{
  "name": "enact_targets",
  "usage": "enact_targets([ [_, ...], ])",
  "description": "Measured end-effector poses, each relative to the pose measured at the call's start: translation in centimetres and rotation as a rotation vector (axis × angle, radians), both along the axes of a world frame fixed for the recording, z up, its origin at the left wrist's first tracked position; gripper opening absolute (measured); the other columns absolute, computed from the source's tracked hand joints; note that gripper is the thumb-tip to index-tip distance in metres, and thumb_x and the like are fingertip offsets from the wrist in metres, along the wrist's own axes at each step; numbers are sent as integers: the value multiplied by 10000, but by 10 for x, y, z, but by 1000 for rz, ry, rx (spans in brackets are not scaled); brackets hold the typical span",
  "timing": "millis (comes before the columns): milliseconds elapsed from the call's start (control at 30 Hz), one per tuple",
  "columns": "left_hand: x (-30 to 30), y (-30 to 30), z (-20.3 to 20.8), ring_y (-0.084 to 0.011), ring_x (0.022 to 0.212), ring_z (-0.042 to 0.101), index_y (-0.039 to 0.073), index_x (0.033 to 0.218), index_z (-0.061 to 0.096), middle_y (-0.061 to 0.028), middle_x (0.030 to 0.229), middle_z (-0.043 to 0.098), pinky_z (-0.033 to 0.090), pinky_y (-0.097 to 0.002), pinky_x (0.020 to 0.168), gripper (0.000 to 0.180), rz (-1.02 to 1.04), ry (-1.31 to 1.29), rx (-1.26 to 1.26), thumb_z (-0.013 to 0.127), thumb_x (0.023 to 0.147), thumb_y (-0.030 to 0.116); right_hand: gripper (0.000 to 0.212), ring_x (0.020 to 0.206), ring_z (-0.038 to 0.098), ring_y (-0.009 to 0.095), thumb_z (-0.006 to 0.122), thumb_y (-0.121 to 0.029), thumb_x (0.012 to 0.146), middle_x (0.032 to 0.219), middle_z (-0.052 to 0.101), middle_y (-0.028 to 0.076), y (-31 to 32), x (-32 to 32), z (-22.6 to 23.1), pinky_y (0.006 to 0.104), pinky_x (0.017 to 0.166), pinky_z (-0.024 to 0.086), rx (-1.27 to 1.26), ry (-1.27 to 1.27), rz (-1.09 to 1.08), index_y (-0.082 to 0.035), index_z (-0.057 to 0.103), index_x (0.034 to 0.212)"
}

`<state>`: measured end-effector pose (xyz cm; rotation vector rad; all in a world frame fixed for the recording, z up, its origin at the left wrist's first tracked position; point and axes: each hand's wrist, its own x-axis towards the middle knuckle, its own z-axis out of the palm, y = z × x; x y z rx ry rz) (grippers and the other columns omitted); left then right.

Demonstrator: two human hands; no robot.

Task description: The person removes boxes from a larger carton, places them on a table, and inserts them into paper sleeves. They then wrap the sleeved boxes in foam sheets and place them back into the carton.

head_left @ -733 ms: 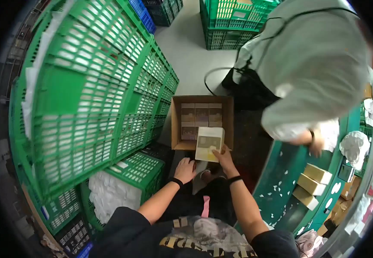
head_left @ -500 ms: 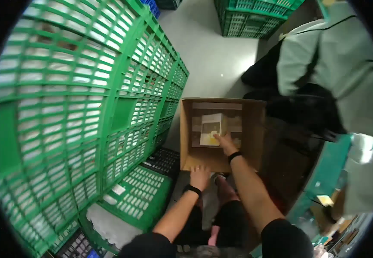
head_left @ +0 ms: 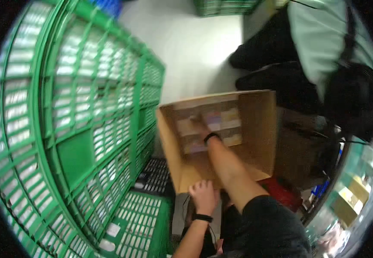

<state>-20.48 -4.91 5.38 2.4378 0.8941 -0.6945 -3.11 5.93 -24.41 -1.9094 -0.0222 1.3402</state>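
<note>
An open cardboard box (head_left: 259, 133) stands in front of me, its opening facing up. My left hand (head_left: 204, 194) grips its near rim, the fingers bent over the edge. My right hand (head_left: 197, 122) reaches deep inside, over the left part of the contents; motion smears its fingers, so whatever they may hold cannot be made out. Rows of small pale packs (head_left: 229, 118) with yellow and lilac patches line the bottom. My right forearm covers some of them.
Tall green slatted crates (head_left: 77, 159) full of white items rise on my left. A low green crate (head_left: 141, 215) and a black crate (head_left: 154, 172) sit beside the box. A person in dark trousers (head_left: 277, 81) is at the far right. Shelving with small cartons (head_left: 350, 202) lies to my right.
The white-and-yellow pack my right hand was at, above the contents, no longer shows there. That hand has moved left and deeper. The view has shifted and the box appears turned.
</note>
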Motion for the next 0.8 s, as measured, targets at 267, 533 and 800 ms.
enact_targets([
  [267, -17, -7, -2, -306, 1190, 523, 118, 1233, 612, -128, 1222, 625, 310, -526, 1040, 481, -195, -86, 173, 688, 842, 388, 316, 1008, 569, 217, 489, -263, 1035, 1086, 609, 95, -96, 4, 211, 369, 930, 461, 324, -695, 1117, -63, 573, 1265],
  [533, 20, 64, 73, -369, 1187, 583, 72, 1248, 626, -210, 1227, 645, 466, -452, 987, 493, -45, 66, -405, 651, 864, 380, 358, 932, 604, 115, 517, -373, 1031, 1047, 651, 26, -319, -40, 556, 283, 810, 508, 392, 371, -264, -88, 593, 1233],
  [800, 113, -1, 197, -403, 1087, 620, 45, 1162, 659, -217, 1126, 677, 508, -461, 911, 357, -498, -200, -354, 606, 912, 294, 267, 871, 662, 125, 549, -219, 1001, 986, 697, 52, -536, -121, 602, 269, 735, 528, 145, -274, -989, -48, 618, 1194],
])
